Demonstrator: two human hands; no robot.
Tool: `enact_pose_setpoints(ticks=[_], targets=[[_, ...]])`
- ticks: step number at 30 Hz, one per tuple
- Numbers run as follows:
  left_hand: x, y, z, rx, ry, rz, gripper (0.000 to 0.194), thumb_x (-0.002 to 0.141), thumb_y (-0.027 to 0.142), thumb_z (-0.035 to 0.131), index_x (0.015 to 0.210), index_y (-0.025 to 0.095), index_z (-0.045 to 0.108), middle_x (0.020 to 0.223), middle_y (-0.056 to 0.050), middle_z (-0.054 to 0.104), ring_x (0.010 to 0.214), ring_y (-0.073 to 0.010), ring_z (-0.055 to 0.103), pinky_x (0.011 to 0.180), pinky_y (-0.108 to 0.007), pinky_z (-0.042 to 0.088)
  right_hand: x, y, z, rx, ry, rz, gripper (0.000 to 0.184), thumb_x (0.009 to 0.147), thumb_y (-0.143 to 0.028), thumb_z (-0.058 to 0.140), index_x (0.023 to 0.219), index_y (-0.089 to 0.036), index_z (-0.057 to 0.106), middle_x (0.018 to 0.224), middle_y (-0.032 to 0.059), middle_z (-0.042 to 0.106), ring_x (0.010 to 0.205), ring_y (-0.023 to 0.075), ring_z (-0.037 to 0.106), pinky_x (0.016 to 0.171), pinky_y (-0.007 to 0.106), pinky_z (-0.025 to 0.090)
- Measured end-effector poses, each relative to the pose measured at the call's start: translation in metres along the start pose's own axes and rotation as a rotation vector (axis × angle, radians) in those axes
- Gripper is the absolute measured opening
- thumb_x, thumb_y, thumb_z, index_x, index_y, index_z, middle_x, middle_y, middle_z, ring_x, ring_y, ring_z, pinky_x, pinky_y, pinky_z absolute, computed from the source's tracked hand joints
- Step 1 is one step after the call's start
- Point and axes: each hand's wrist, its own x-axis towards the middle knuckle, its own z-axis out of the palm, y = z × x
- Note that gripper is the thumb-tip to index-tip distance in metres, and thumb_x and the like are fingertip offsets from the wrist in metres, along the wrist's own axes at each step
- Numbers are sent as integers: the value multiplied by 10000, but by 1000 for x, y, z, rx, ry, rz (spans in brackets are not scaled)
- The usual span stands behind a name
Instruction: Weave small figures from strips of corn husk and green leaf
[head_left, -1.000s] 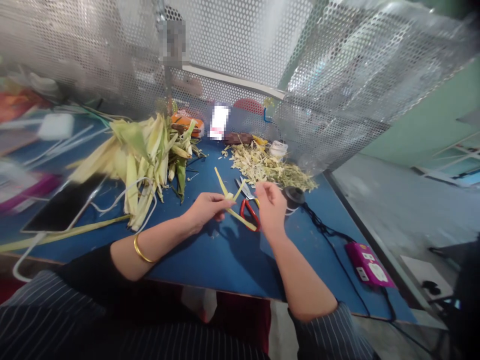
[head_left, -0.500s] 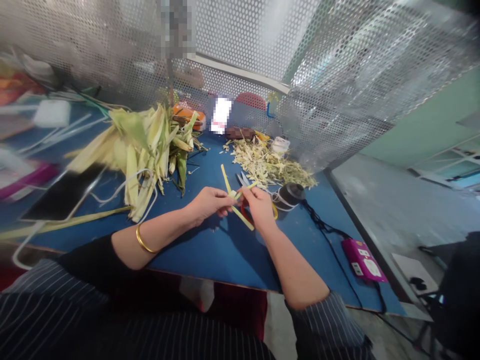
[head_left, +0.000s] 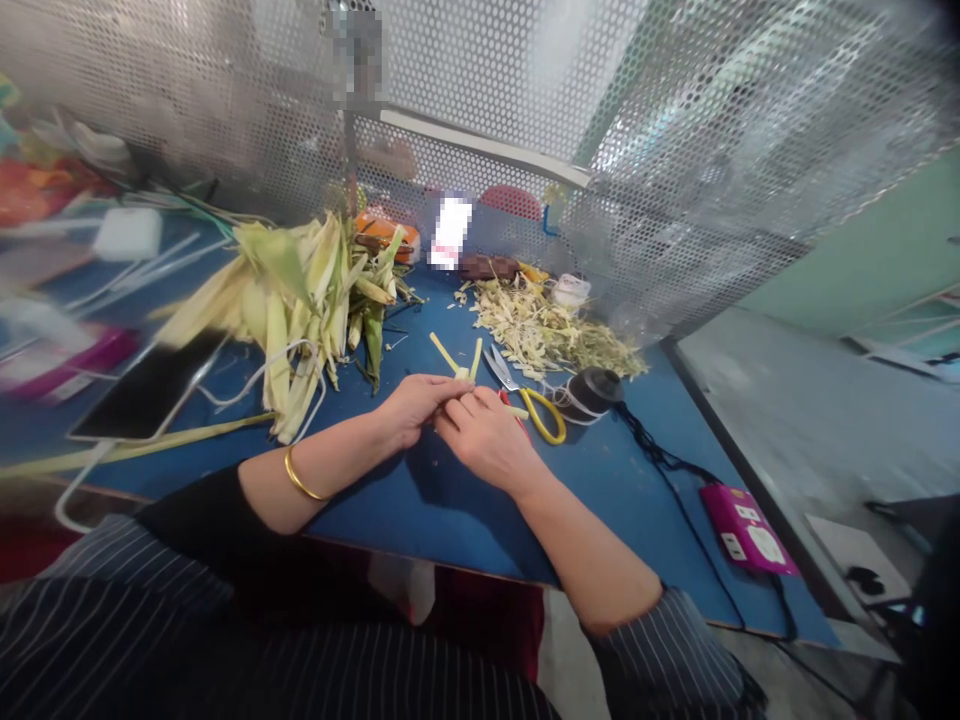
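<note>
My left hand (head_left: 420,408) pinches folded corn husk strips (head_left: 445,354) above the blue table (head_left: 465,515). Two pale yellow-green ends stick up past my fingertips in a V, and another end pokes out to the right. My right hand (head_left: 484,435) is closed against the left one, its fingers on the same strips; its fingertips are partly hidden. Just beyond it lie scissors (head_left: 502,370) with a yellow handle, their blades pointing away to the left. A spool of dark thread (head_left: 595,385) with white cord around it sits to their right.
A heap of corn husks (head_left: 281,300) lies at left, near a dark phone (head_left: 142,390) with a white cable. Husk scraps (head_left: 517,325) spread along the back. A purple power strip (head_left: 750,535) with black cords lies at right. Perforated metal mesh (head_left: 487,80) stands behind the table.
My right hand has moved left and turned over, against my left hand. The husk ends now form an upward V instead of a cross. The scissors are more exposed; the view has shifted slightly.
</note>
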Motion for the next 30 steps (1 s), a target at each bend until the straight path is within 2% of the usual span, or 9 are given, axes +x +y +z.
enact_pose_setpoints(ticks=[4,7,11,15,18,21,26,30], targets=[[-4,4,1,31,-17,-24,168,656,239,761,659,105,660,601,-36,643,510,-92,567,457,-195,388,-3,1,-1,12,-16,31,258,924,-117,360,902,-124,616,827,92,598,765,194,499,763,376,352],[-8,10,1,77,-80,-3,163,668,244,755,691,105,675,593,-30,631,482,-73,531,424,-185,342,-6,2,2,59,49,92,257,926,-125,362,938,-117,618,830,86,603,767,188,510,782,370,357],[-8,17,-2,115,-90,56,90,678,173,728,708,92,700,672,-63,677,559,-83,573,534,-201,430,-11,1,6,123,114,160,270,930,-125,344,949,-117,613,825,89,607,791,186,521,800,369,360],[-5,19,-4,128,-3,90,66,714,155,682,695,94,699,744,-84,709,643,-105,623,681,-242,493,-14,-1,4,122,158,106,238,928,-153,376,875,-143,608,723,55,578,710,167,498,776,355,373],[-5,19,-4,118,9,103,64,728,136,665,684,97,689,721,-79,707,711,-126,654,748,-257,502,-14,-2,1,117,236,61,188,913,-154,424,904,-144,611,726,40,600,694,149,505,813,345,391],[-7,20,-2,124,19,121,77,734,133,665,667,99,683,691,-70,700,702,-127,657,743,-253,505,-13,-3,-2,141,272,28,190,911,-142,425,940,-150,613,779,45,640,737,146,540,859,342,404],[-7,18,-1,129,45,102,91,745,126,659,661,94,671,676,-74,697,657,-126,654,703,-253,509,-11,-6,-2,228,247,-59,211,910,-123,416,942,-141,624,785,66,654,779,164,566,868,360,433],[-6,13,-1,128,70,106,71,735,128,674,677,88,669,666,-72,695,651,-128,651,676,-249,511,-9,-9,3,210,218,-108,222,908,-121,416,909,-119,638,770,72,645,757,171,567,865,372,448]])
